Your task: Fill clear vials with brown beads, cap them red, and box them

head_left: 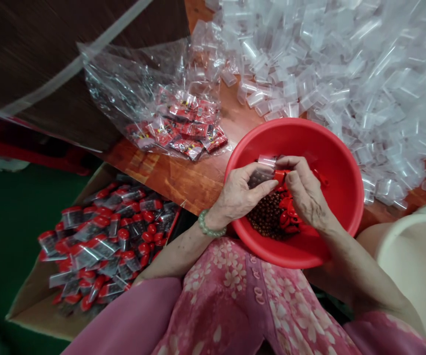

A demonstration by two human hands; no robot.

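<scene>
My left hand point(240, 190), with a green bead bracelet at the wrist, holds a clear plastic container point(260, 173) with dark beads inside, over a red basin point(340, 167). My right hand point(305, 190) pinches a red piece point(280, 176) at the container's right end, its thumb and fingers closed. Below the hands, many brown beads point(266, 217) lie in the basin beside a heap of small red pieces point(290, 222). The basin sits at the table's near edge, against the flowered apron.
Clear plastic containers point(327, 74) cover the table's back and right. Red packets point(194, 128) lie in a clear bag at back left. A cardboard box point(31, 301) at lower left holds filled, red-capped containers point(101, 246). A pale tub point(412, 256) stands right.
</scene>
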